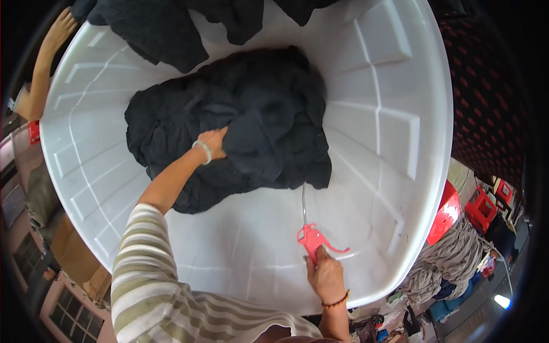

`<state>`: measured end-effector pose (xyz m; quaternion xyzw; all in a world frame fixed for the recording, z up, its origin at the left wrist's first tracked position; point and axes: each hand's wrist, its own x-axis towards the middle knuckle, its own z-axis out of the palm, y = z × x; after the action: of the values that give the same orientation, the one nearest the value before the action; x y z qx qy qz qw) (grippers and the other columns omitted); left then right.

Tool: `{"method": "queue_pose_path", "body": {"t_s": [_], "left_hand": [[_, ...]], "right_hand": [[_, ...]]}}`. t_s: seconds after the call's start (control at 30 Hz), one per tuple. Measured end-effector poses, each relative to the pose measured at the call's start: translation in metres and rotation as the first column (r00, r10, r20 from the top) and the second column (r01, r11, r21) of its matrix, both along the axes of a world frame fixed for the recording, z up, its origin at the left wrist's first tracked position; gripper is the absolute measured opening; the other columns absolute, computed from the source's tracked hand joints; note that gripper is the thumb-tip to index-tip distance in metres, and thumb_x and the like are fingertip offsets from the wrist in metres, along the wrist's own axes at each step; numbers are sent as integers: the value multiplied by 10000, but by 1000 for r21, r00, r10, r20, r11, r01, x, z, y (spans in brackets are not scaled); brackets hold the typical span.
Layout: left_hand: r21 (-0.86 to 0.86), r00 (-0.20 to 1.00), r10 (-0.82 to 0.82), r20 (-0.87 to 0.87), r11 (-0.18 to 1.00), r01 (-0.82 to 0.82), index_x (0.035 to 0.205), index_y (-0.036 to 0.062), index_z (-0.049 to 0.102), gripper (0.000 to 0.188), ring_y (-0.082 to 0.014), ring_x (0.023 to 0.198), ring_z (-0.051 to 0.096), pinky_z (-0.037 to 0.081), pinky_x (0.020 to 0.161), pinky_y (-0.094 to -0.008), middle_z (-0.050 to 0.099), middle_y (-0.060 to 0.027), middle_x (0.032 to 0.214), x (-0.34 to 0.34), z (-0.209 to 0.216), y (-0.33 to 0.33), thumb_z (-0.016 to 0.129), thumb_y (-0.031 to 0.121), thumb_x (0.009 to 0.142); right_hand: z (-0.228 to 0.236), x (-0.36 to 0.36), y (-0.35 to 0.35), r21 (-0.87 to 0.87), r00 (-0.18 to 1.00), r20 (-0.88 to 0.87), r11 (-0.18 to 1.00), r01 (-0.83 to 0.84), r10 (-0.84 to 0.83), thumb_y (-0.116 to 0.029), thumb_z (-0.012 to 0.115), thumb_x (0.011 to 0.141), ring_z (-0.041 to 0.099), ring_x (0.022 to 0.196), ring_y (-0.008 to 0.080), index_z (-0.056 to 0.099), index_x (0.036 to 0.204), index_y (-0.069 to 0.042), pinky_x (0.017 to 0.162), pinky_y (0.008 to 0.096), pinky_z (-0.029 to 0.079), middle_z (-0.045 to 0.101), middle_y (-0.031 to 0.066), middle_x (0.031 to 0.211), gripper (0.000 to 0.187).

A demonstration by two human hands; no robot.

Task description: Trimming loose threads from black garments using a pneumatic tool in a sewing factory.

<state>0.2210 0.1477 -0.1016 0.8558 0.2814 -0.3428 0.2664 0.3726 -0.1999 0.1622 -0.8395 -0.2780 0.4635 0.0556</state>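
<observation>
My right hand (328,276) is wrapped around the handle of a pink air blow gun (312,237). Its thin metal nozzle points away from me, and the tip meets the near edge of a heap of black cloth (171,131). That heap lies crumpled inside a large white plastic tub (269,240). My left hand (214,143), with a pale bangle at the wrist, grips a raised fold of the cloth; the fingertips are partly hidden by it.
More black cloth (154,28) hangs over the tub's far rim. At the far left, another person's arm (41,74) reaches toward that rim. Outside the tub on the right are grey bundled fabric (446,257), a red stool (481,208) and dark red-patterned cloth (486,91).
</observation>
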Motion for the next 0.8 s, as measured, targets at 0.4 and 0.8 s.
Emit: {"method": "queue_pose_path", "body": {"t_s": [0.4, 0.8], "left_hand": [[-472, 63, -472, -879, 881, 24, 1269, 76, 516, 819, -239, 1101, 582, 450, 974, -361, 598, -90, 1228, -369, 84, -1, 820, 359, 563], [140, 781, -590, 205, 808, 573, 1439, 102, 268, 1119, -331, 1412, 171, 203, 1121, -501, 232, -172, 1494, 74, -6, -94, 867, 300, 516]], "right_hand": [[4, -6, -8, 241, 1000, 28, 970, -19, 13, -158, 632, 821, 616, 675, 392, 527, 910, 16, 589, 458, 491, 617, 215, 730, 222], [19, -6, -14, 255, 979, 191, 967, 22, -72, -43, 536, 767, 626, 569, 294, 469, 1020, 80, 475, 383, 479, 566, 164, 743, 289]]}}
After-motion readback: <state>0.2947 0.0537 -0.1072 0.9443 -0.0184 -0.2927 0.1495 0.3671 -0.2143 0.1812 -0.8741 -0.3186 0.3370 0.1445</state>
